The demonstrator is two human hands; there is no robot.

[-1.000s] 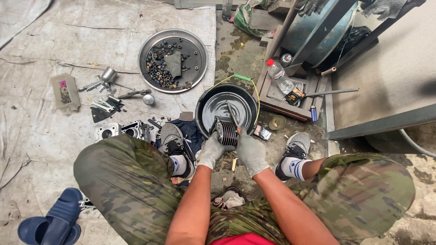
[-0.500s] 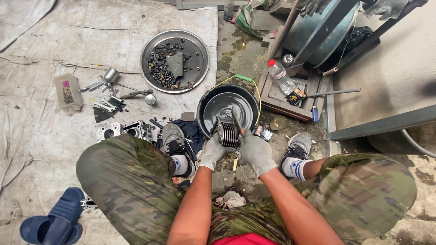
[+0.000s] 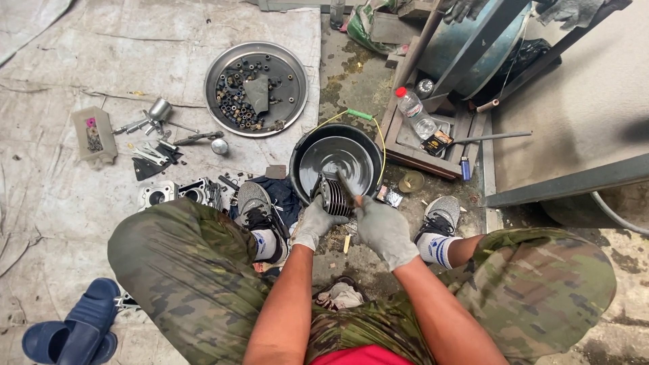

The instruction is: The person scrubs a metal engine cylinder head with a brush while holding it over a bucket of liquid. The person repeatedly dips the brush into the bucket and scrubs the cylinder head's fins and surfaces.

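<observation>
— Since half a second back, what has shifted in your view?

— Barely anything: your 2 gloved hands have stayed at the near rim of the black basin [image 3: 301,159], and your head has tipped a little, so everything sits slightly lower and to the right in the picture than before.

— What has your left hand [image 3: 315,223] got?

— It is curled closed around the near end of the finned metal cylinder [image 3: 332,196], which lies tilted across the basin's near edge, partly over the grey liquid inside.

— And your right hand [image 3: 384,231]?

— It is clenched on a thin brush-like tool [image 3: 347,187] whose far end rests against the cylinder's fins. You cannot tell what kind of tip it has; it is too small.

— Where do you sit in all this?

— You are crouched with camouflage-clad knees apart, 1 grey sneaker [image 3: 252,203] just left of the basin and the other near the wooden pallet.

— What lies around you?

— A round metal tray [image 3: 295,71] of small dark parts sits well beyond the basin on the grey tarp. 2 engine castings [image 3: 177,194] lie beside your left knee, with loose tools [image 3: 152,135] further out. A plastic bottle [image 3: 414,111] with a red cap stands on the pallet [image 3: 405,145] to the right, and a blue sandal [image 3: 74,331] lies at the lower left.
</observation>
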